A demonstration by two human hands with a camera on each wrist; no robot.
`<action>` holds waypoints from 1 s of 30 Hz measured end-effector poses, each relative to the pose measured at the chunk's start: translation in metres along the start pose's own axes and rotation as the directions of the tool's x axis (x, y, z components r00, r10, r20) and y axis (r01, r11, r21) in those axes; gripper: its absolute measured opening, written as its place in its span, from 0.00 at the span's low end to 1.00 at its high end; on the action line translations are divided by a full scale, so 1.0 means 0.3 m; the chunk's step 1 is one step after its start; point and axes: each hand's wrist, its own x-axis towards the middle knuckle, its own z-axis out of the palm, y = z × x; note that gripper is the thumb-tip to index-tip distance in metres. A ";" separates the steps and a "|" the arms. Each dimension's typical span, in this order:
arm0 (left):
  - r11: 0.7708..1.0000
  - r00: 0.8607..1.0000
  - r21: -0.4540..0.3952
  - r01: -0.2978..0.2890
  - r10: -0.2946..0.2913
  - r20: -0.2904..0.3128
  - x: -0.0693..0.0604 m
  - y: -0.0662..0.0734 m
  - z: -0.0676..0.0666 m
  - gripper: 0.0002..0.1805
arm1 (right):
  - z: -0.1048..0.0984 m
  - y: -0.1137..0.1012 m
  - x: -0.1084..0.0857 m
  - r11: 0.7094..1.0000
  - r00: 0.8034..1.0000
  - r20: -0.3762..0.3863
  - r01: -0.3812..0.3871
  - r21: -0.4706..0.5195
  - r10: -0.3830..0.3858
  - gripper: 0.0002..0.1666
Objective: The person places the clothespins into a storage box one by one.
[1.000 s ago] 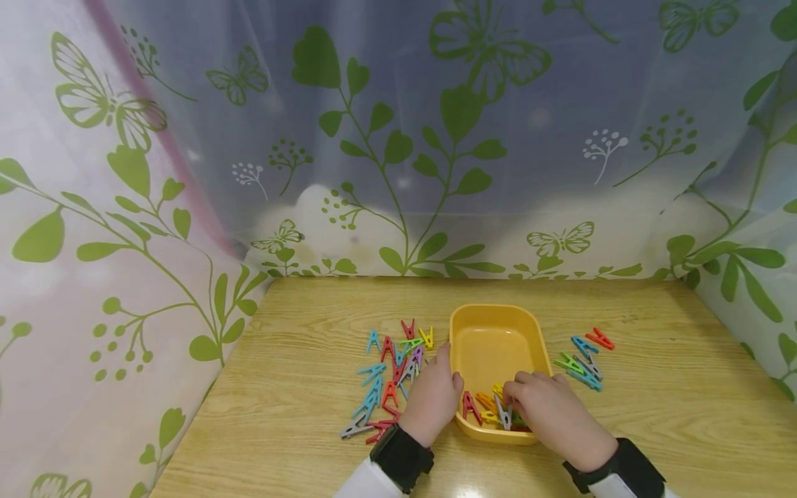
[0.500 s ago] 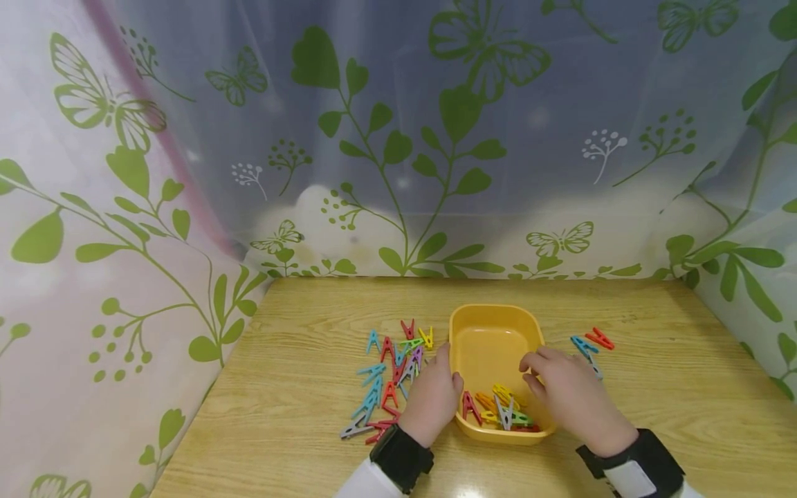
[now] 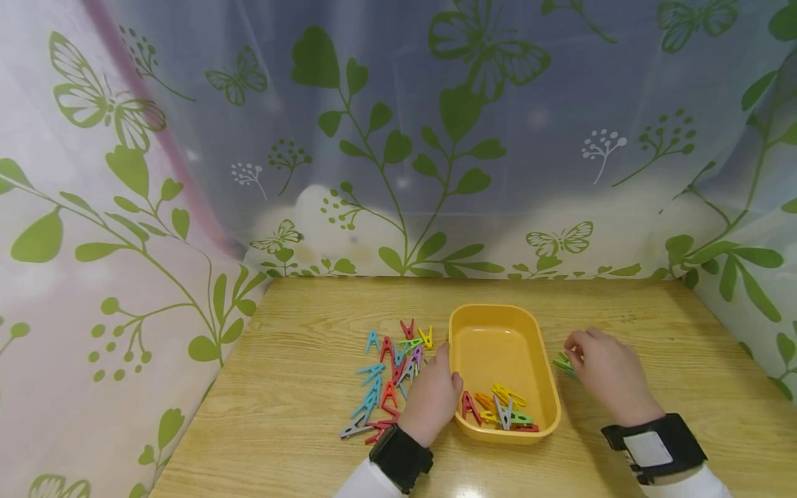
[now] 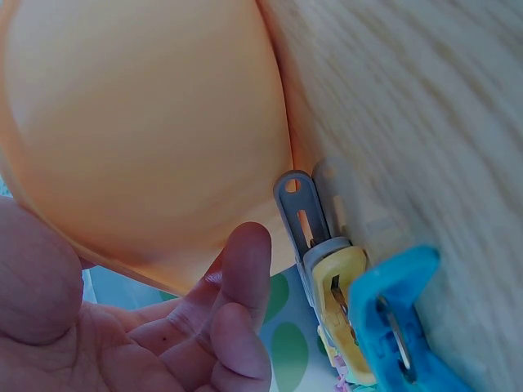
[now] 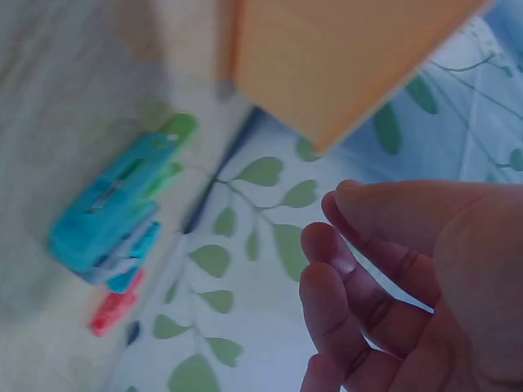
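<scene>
My left hand (image 3: 431, 398) grips the left wall of a yellow plastic basin (image 3: 554, 387), thumb over the rim and fingers outside. Inside the basin's near end lie several clothespins (image 3: 506, 413), red, orange, yellow, grey and green. To the right, my right hand (image 3: 609, 373) hovers over a small group of clothespins, its fingers loosely curled with nothing between them. A green clothespin (image 3: 563, 362) peeks out beside its fingertips; the hand covers most of the others. In the right wrist view a blue clothespin (image 5: 110, 200) lies ahead of the fingers, with a red clothespin (image 5: 117, 304) beyond.
A loose pile of clothespins (image 3: 373, 398) in blue, red, grey, purple and yellow lies left of my left hand. In the left wrist view a blue clothespin (image 4: 400, 318) is close to that hand. A patterned curtain (image 3: 398, 228) borders the wooden table (image 3: 336, 297).
My right hand has left the basin and moved right to the clothespins there. A green clothespin now lies in the basin. My left hand stays on the wall.
</scene>
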 end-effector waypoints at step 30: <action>1.000 1.000 -0.012 0.021 -0.021 0.011 0.000 -0.004 0.006 0.30 | 0.120 0.061 -0.004 0.998 0.989 0.150 -0.006 -0.055 0.014 0.07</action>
